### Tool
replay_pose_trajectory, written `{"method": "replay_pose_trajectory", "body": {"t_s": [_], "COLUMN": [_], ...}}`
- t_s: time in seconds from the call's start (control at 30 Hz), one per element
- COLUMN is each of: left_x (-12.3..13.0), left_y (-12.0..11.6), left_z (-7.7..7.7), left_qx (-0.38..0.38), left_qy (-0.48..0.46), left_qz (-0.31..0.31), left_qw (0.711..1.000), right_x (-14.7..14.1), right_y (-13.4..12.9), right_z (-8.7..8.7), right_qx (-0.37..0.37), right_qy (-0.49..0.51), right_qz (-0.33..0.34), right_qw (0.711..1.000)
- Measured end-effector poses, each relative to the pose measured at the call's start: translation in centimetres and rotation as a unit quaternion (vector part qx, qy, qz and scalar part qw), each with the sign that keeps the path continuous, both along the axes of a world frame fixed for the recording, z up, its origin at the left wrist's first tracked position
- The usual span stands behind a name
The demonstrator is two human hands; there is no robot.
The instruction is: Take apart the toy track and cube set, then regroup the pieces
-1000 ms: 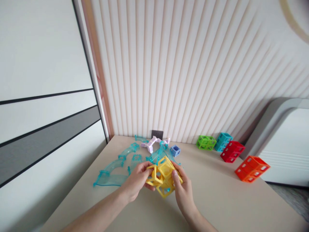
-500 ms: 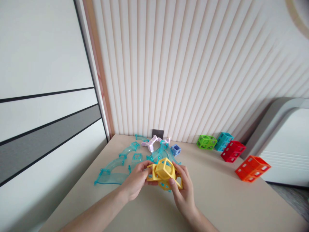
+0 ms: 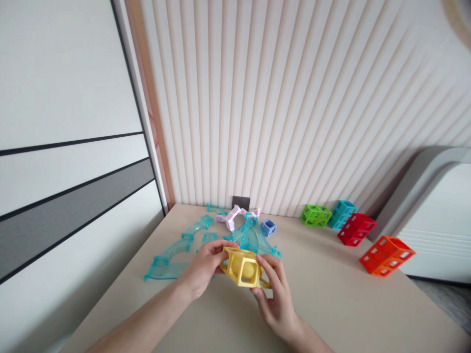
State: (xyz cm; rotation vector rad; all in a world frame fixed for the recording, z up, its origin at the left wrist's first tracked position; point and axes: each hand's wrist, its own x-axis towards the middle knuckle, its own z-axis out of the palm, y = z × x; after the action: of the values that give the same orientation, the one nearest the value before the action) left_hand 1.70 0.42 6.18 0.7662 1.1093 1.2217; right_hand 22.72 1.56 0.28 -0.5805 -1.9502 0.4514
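Nearest the camera, both hands meet over the beige table [image 3: 331,304] and grip one yellow cube frame [image 3: 244,267] between them: the left hand [image 3: 200,272] pinches its left edge with thumb and fingertips, and the right hand [image 3: 275,299] cradles its right and lower side, fingers curled along the bottom bar. The frame is held just above the tabletop, tilted slightly, with a rounded yellow form showing through its open front face (whether that is a separate ball or part of the moulding I cannot tell). It looks like light, stiff plastic — smooth enough to slip, so the solid corner bars are likely the surest hold, not the thin open faces, which might flex or pop apart under a squeeze. Just beyond the hands lie clear teal curved track pieces [image 3: 176,252], a pale lilac connector [image 3: 232,218] and a small blue cube [image 3: 268,227]. Further right, near the ribbed wall — a green cube block [image 3: 314,215], a teal block [image 3: 341,214], a red block [image 3: 356,229] and an orange block [image 3: 387,255].
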Motion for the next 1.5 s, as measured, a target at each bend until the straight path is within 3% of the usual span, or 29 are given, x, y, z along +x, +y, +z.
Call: {"method": "replay_pose_trajectory", "body": {"t_s": [0.2, 0.37, 0.53, 0.7, 0.8, 0.97, 1.17, 1.33, 1.5], "left_x": [-0.2, 0.8, 1.5, 1.5, 1.5, 1.5, 1.8, 1.9, 2.0], "left_y": [0.0, -0.6, -1.3, -1.5, -1.6, -1.9, -2.1, -2.1, -2.0], "left_z": [0.4, 0.1, -0.5, -0.8, -1.0, -1.9, -3.2, -3.5, -3.0], "left_qx": [0.042, 0.095, 0.058, 0.067, 0.081, 0.098, 0.119, 0.125, 0.111], "left_qy": [-0.064, -0.116, -0.202, -0.211, -0.199, -0.161, -0.131, -0.111, -0.081], "left_qz": [-0.007, -0.051, -0.066, 0.001, 0.030, 0.009, -0.025, -0.027, -0.010], "left_qw": [0.997, 0.987, 0.975, 0.975, 0.976, 0.982, 0.984, 0.986, 0.990], "right_x": [-0.5, -0.7, -0.4, -0.1, -0.1, -0.9, -1.6, -2.0, -2.6], "right_y": [0.4, 1.0, 1.3, 1.1, 0.7, 0.2, 0.5, 0.5, 0.5], "right_z": [-0.2, -0.1, 0.0, 0.5, 0.6, 0.1, -0.2, 0.6, 0.8], "right_qx": [0.013, 0.060, 0.162, 0.209, 0.151, -0.050, -0.308, -0.384, -0.415], "right_qy": [0.028, 0.028, -0.039, -0.127, -0.095, 0.037, 0.164, 0.174, 0.210], "right_qz": [-0.057, -0.092, -0.058, -0.011, -0.001, -0.048, -0.031, 0.002, 0.036], "right_qw": [0.998, 0.994, 0.984, 0.969, 0.984, 0.997, 0.937, 0.907, 0.885]}}
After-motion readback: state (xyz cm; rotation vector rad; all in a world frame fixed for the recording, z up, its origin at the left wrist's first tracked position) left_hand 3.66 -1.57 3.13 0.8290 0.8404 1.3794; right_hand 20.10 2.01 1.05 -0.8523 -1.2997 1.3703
